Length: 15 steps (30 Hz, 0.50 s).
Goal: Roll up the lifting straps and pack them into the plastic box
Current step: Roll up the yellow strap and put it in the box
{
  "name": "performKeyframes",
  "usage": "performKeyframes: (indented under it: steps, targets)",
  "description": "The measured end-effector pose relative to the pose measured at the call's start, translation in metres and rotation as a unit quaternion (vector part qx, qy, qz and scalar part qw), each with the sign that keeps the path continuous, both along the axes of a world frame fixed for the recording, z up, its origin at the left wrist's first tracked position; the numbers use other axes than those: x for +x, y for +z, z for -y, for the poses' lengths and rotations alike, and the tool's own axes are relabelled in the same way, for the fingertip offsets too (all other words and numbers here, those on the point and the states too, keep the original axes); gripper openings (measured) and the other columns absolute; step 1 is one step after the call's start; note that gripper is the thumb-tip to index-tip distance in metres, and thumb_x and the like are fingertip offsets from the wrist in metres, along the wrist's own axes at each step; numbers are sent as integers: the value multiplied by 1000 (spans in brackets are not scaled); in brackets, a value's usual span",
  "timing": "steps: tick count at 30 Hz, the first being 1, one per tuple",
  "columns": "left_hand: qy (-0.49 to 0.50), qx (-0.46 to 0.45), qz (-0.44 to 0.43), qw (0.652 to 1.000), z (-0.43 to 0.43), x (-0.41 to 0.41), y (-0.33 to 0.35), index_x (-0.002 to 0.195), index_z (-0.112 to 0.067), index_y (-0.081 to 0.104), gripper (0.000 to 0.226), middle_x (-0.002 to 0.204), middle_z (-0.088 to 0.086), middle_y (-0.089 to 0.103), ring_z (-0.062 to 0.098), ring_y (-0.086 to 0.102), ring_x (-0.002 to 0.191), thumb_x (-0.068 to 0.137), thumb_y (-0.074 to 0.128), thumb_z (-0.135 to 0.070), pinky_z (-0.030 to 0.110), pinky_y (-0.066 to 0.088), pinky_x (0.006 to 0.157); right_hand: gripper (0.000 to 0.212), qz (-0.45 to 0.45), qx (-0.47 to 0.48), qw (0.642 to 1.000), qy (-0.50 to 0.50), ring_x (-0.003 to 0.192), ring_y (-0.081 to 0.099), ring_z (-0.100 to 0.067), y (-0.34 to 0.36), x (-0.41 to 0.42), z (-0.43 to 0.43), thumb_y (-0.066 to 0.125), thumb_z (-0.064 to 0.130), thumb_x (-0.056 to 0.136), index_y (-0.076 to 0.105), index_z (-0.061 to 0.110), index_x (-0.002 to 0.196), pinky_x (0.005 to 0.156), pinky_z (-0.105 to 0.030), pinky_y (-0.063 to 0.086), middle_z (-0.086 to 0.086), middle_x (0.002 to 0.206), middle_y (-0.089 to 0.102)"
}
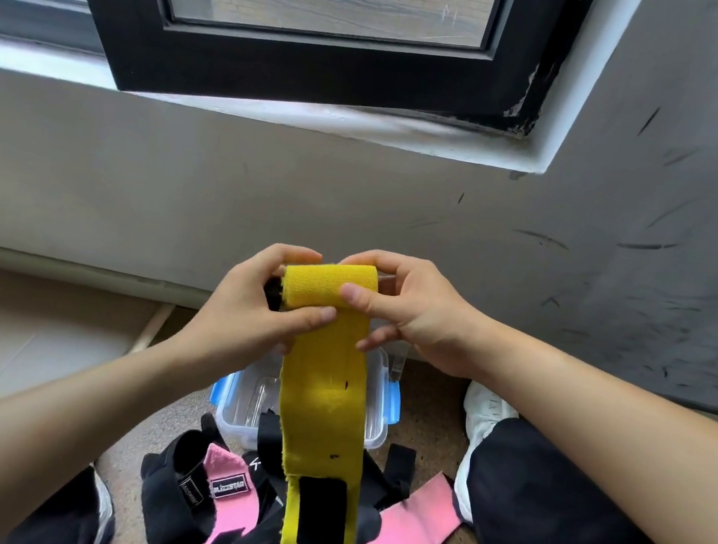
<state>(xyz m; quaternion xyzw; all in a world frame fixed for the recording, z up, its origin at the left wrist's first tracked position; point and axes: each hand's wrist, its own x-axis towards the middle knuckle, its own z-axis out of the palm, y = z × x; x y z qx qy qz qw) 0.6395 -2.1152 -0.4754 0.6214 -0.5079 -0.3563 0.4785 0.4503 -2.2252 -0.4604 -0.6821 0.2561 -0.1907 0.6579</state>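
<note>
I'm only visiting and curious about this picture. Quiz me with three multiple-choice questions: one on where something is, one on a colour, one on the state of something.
1. Where is the plastic box?
A) on the window sill
B) on the floor, behind the hanging strap
C) on the person's lap

2. What colour is the strap held in both hands?
A) pink
B) black
C) yellow

3. How far is that strap rolled?
A) only its top end is rolled and the rest hangs down
B) rolled up completely
C) not at all, it lies flat on the floor

Answers:
1 B: the box stands on the floor, partly hidden by the strap.
2 C: the left hand and right hand grip a yellow band.
3 A: a small roll sits between the hands and a long tail hangs below.
</note>
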Motion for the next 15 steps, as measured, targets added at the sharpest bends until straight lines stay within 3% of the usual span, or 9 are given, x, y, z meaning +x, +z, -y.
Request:
performKeyframes:
  steps: [3, 6, 11, 15]
  targets:
    - [-19, 106, -120, 987, 0, 1, 6, 122, -30, 67, 51, 106, 1, 72, 20, 75, 86, 79, 78, -56, 34, 60, 54, 30, 13, -3, 1000, 3, 91, 70, -17, 0, -1, 0, 66, 10, 96, 62, 6, 125, 64, -33, 62, -9, 100, 66]
    - [-38, 163, -179, 970, 1, 0, 10, 124, -27, 69, 58, 107, 4, 74, 25, 76, 90, 81, 66, -66, 31, 60, 55, 29, 12, -28, 1000, -3, 88, 70, -15, -3, -1, 1, 67, 7, 96, 63, 9, 124, 66, -35, 62, -7, 97, 64]
    - [-51, 141, -191, 970, 0, -1, 11, 121, -21, 71, 44, 105, 6, 74, 22, 75, 90, 88, 65, -48, 27, 60, 56, 28, 1, -87, 996, 3, 85, 66, -17, -4, -1, 1, 67, 1, 95, 59, 8, 120, 68, -39, 63, -16, 95, 59]
    - [-51, 120, -175, 976, -1, 0, 9, 122, -22, 72, 43, 108, 5, 72, 21, 73, 95, 82, 73, -39, 25, 58, 55, 32, -29, -109, 993, 23, 87, 68, -17, -3, -1, 1, 70, -2, 91, 56, 11, 117, 65, -35, 61, -26, 108, 60]
